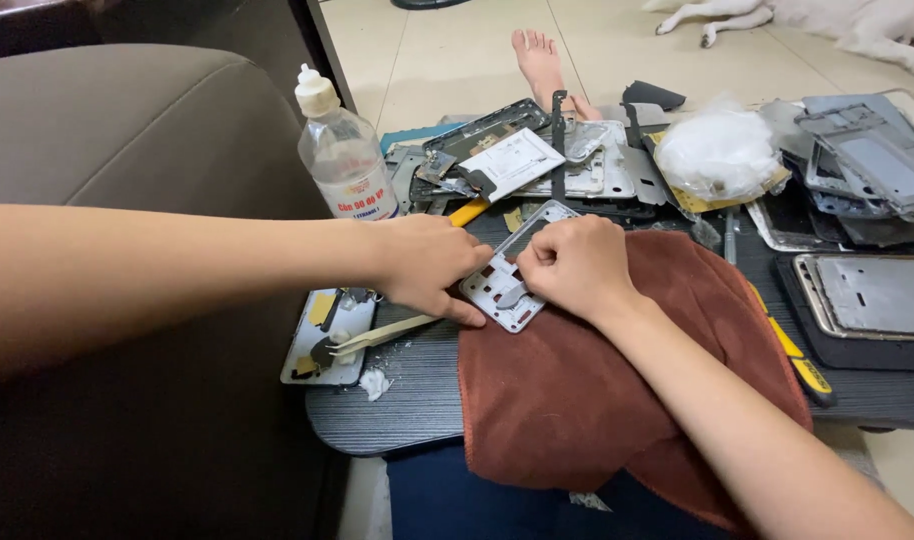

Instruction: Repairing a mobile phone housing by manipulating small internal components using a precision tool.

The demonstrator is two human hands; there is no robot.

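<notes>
At the centre of the frame a silver phone frame (505, 278) lies tilted on the upper left edge of a rust-brown cloth (597, 390) spread over the dark bench (397, 400). The left hand (427, 265) comes in from the left, its fingers (462, 312) curled and pressed down on the frame's lower left edge, holding it flat. The right hand (577, 265) sits just right of the frame, fingers bunched nearly closed and pinched on something small at the frame's right side; what they grip is hidden. Cream tweezers (382, 335) lie below the left hand, resting over another phone part (317, 345) at the bench's left edge. A clear bottle (342, 150) stands at upper left, with a heap of dismantled phone frames (537, 160) behind the hands.
</notes>
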